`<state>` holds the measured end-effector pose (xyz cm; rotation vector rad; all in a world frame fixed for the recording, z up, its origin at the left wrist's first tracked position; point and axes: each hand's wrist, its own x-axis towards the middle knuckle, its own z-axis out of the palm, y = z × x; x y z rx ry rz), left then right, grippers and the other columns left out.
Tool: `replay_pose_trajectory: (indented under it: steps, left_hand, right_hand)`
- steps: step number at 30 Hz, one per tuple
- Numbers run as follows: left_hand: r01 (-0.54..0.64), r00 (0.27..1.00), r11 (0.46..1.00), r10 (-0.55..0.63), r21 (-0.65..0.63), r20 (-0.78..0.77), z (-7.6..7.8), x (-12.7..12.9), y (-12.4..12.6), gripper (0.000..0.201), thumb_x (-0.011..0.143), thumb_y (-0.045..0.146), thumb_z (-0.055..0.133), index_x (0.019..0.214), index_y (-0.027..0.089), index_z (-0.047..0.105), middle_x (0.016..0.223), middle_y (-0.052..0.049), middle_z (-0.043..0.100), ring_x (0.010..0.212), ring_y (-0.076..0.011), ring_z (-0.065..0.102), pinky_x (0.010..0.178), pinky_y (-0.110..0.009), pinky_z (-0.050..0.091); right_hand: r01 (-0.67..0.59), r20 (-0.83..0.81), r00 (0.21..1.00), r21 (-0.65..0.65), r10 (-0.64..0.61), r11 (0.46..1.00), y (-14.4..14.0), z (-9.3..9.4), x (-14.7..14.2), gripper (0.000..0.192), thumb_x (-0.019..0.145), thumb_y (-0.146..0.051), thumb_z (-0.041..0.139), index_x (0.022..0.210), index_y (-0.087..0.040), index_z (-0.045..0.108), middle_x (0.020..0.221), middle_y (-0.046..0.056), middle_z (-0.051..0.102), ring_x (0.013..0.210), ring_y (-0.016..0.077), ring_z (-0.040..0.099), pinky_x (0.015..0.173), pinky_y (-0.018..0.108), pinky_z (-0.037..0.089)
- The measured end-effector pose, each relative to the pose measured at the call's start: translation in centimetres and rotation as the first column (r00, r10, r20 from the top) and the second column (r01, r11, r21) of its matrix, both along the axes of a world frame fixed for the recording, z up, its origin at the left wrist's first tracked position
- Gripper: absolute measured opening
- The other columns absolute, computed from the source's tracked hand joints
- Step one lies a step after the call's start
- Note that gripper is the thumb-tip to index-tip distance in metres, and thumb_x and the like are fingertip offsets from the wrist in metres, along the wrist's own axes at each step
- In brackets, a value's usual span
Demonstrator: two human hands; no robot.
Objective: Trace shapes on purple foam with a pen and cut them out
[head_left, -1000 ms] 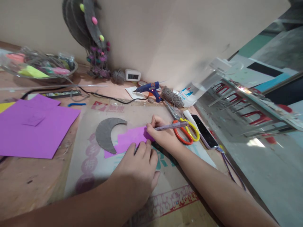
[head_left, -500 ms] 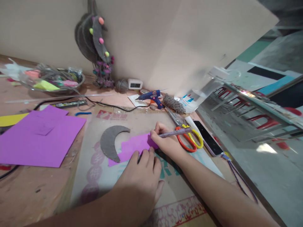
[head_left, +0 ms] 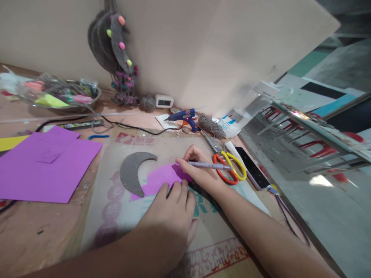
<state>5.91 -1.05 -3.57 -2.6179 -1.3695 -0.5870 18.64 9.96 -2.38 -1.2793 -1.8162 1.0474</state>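
Beige wall (head_left: 188, 50) rises behind a pinkish worktop (head_left: 29, 231), where a printed sheet (head_left: 165, 148) lies beneath both hands, its teal lettering partly covered. On it, just ahead of the left fingers, is a purple paper strip (head_left: 162, 175); its right end disappears under the right hand (head_left: 199, 170). That hand pinches a pale purple pen (head_left: 210, 165), whose writing tip is hidden behind the thumb. The left hand (head_left: 171, 216) lies palm down with its fingers loosely bent onto the strip and the thumb apart (something dark shows between two fingers, too small to identify). Left of the strip, a grey crescent (head_left: 131, 173) covers part of its far end with the lower horn.

Beside the right wrist, the pen's back end crosses in front of scissors (head_left: 237, 166) with red and yellow handles; a dark-screened phone (head_left: 252, 168) lies farther right. Beyond the hands are a blue glue gun (head_left: 184, 115), grey yarn (head_left: 211, 125) and a white digital display (head_left: 164, 101), its digits unreadable. Well left of the left hand, purple sheets (head_left: 43, 173) run out of view, as does yellow paper (head_left: 11, 143) partly beneath them.
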Motion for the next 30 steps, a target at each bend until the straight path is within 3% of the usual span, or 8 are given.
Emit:
replay_pose_trajectory:
  steps: [4,8,30]
  left_hand:
    - [0.022,1.000,0.999,-0.023,0.030,0.014,-0.22,0.05,0.05,0.041,0.087,0.040,0.056,0.112,0.010,0.069,0.121,-0.019,0.069,0.101,-0.0307,0.063,0.085,-0.045,0.048]
    - [0.022,1.000,0.999,-0.022,0.034,0.010,-0.32,0.05,-0.02,0.040,0.088,0.040,0.055,0.111,0.011,0.068,0.121,-0.019,0.069,0.101,-0.0297,0.064,0.085,-0.045,0.048]
    - [0.019,1.000,1.000,-0.019,-0.007,0.019,0.10,-0.11,0.02,0.037,0.090,0.037,0.052,0.111,0.011,0.067,0.120,-0.019,0.069,0.101,-0.0288,0.063,0.085,-0.044,0.048]
  right_hand:
    - [0.042,0.073,0.996,0.099,-0.049,0.994,0.16,0.09,0.26,0.030,0.079,-0.034,0.060,0.062,-0.023,0.038,0.054,-0.007,0.039,0.050,0.0101,0.035,0.049,0.024,0.029]
    - [0.091,0.153,0.983,0.089,-0.104,0.992,0.05,0.08,0.69,0.026,0.078,-0.031,0.055,0.061,-0.023,0.036,0.054,-0.007,0.038,0.050,0.0109,0.036,0.049,0.024,0.028]
    - [-0.029,0.186,0.982,0.120,0.006,0.992,0.16,-0.43,0.77,0.026,0.080,-0.028,0.054,0.062,-0.024,0.036,0.055,-0.007,0.040,0.052,0.0113,0.038,0.050,0.026,0.029]
